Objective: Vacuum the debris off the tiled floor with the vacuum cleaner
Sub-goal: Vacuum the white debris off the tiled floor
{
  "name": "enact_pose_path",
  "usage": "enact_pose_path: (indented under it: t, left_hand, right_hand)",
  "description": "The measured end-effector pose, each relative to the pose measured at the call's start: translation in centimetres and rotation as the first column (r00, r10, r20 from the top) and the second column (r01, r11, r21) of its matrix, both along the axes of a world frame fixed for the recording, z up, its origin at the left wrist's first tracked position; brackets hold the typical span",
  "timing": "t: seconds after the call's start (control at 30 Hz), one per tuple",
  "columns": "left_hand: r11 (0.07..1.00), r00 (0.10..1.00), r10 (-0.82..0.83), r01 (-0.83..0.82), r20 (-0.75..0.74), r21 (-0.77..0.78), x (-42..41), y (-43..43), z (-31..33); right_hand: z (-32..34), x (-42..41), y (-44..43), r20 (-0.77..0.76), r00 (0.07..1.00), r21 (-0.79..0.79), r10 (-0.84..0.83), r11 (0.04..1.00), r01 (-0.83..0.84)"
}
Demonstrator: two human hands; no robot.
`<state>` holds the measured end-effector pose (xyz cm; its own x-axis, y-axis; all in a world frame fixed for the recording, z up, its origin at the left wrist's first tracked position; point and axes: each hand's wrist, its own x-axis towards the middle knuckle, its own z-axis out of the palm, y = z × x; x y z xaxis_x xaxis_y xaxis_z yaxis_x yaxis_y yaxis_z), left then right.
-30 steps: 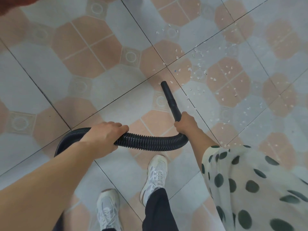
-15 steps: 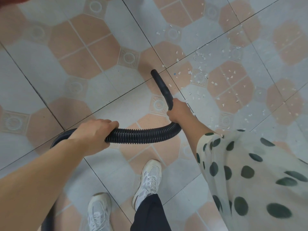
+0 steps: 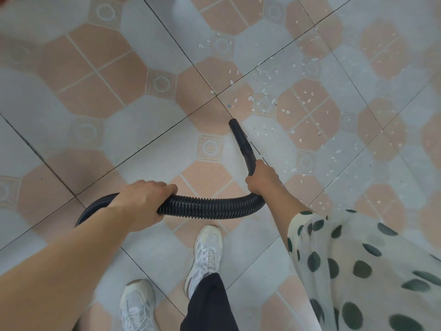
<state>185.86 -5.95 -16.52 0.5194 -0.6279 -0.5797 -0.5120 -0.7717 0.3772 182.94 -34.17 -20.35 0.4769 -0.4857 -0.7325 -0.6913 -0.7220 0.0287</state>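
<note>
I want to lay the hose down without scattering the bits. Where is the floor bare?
Bare: the tiled floor left of the nozzle, beyond the left hand that grips the hose. Crowded: white debris lies right of and beyond the nozzle tip, and out past the right hand.

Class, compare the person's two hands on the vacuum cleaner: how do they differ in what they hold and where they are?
The left hand grips the ribbed hose; the right hand grips the base of the smooth nozzle. The left hand lies farther from the white debris than the right hand. The left arm is bare; the right wears a dotted sleeve. Both hands curl in a full grip.
</note>
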Motion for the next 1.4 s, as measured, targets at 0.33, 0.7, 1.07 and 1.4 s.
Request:
enact_pose_path:
  t: [0.33, 0.7, 1.07, 1.4]
  left_hand:
    - [0.994, 0.995, -0.095, 0.096, 0.021, -0.054, -2.3, 0.1, 0.5]
    - [0.975, 0.976, -0.216, 0.215, 0.002, -0.046, -5.1, -1.5, 0.9]
    - [0.966, 0.971, -0.239, 0.236, -0.015, -0.101, -7.0, -3.1, 0.3]
    - [0.948, 0.949, -0.311, 0.305, -0.050, -0.095, -9.2, -3.0, 0.5]
  right_hand:
    - [0.0, -6.0, 1.6, 0.001, 0.983, 0.087, -0.183, 0.979, 0.182]
    - [-0.2, -12.9, 1.3, 0.000, 0.930, 0.091, -0.367, 0.926, 0.365]
    - [-1.0, -15.3, 0.0, 0.011, 0.941, 0.064, -0.338, 0.939, 0.337]
    - [-0.2, -17.8, 0.4, -0.018, 0.924, 0.050, -0.383, 0.922, 0.383]
